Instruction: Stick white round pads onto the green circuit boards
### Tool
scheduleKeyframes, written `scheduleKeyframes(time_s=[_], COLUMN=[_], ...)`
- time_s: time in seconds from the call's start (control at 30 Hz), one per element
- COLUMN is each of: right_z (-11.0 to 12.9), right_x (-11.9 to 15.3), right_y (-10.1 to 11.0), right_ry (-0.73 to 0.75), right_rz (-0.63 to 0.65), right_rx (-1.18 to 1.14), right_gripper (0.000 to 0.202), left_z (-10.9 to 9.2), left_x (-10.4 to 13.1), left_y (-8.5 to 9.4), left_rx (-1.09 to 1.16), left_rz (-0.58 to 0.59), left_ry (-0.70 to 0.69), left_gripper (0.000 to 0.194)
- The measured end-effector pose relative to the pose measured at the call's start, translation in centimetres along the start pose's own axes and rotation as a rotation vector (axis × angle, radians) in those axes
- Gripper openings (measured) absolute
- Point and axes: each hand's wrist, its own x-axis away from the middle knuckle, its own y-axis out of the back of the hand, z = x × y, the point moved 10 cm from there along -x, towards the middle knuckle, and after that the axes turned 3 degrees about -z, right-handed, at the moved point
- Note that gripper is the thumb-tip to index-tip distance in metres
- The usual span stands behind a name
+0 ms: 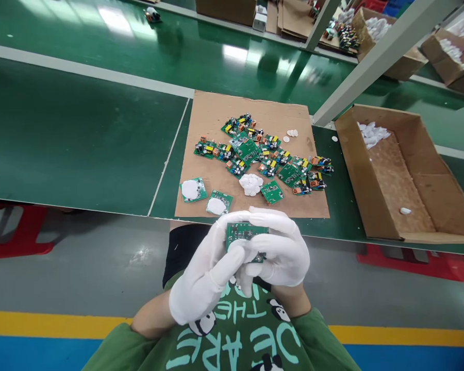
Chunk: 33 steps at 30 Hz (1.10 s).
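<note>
A green circuit board is held between my two white-gloved hands, just in front of the table's near edge. My left hand grips its left side, the thumb over the lower part. From the right, my right hand closes around it, fingers across its top and face. The fingers hide much of the board and whatever lies under them. Beyond my hands, two boards with white round pads, a left one and a nearer one, lie on a cardboard sheet. A heap of white discs sits beside a bare-faced board.
Several circuit boards with components are piled mid-sheet. An open cardboard box with white pieces stands at right. A slanted metal post rises behind it. More boxes line the back, and a lone component board lies far left.
</note>
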Motion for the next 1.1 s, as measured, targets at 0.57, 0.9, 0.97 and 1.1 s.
scheduleKeyframes(time_s=[0.57, 0.9, 0.97, 1.1], right_z=[-0.9, -1.0, -1.2, -1.3], right_x=[0.2, 0.5, 0.5, 0.6], right_y=[0.2, 0.5, 0.5, 0.6], right_ry=[-0.049, -0.041, -0.053, -0.037], right_rz=[-0.029, -0.032, -0.034, -0.057], right_rx=[-0.222, -0.192, -0.185, -0.171], right_gripper=[0.050, 0.048, 0.045, 0.044], left_z=[1.3, 0.8, 0.8, 1.2], left_x=[-0.2, -0.4, -0.4, -0.1], left_y=[-0.2, -0.6, -0.7, -0.7], left_rx=[0.064, 0.053, 0.055, 0.031], left_rz=[-0.010, 0.014, 0.035, 0.091], left_ry=[0.053, 0.006, 0.025, 0.071], left_gripper=[0.023, 0.022, 0.023, 0.028])
